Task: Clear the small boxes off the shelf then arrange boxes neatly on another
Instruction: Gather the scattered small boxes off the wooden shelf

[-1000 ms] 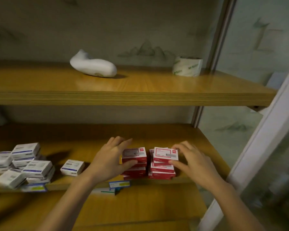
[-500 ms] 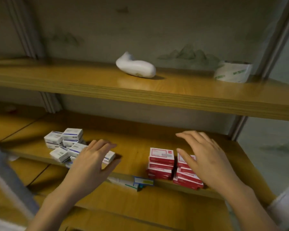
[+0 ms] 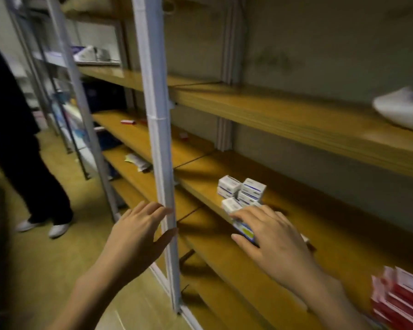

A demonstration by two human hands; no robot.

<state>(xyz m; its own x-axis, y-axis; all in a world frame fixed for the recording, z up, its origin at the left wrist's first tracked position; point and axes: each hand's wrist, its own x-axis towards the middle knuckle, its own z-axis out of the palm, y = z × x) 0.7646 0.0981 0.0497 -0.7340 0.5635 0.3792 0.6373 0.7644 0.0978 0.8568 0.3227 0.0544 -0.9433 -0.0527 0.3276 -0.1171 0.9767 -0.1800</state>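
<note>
On the middle wooden shelf (image 3: pixel 284 234), a pile of small white boxes (image 3: pixel 240 192) sits near the front edge, the right hand (image 3: pixel 270 236) spread flat over its nearest boxes, gripping nothing. Stacked red boxes (image 3: pixel 401 298) lie well apart at right. At left, the open, empty left hand (image 3: pixel 138 236) overlaps a white upright post (image 3: pixel 156 129).

Left hand (image 3: pixel 138 236) splayed — right hand (image 3: pixel 270 236) flat
</note>
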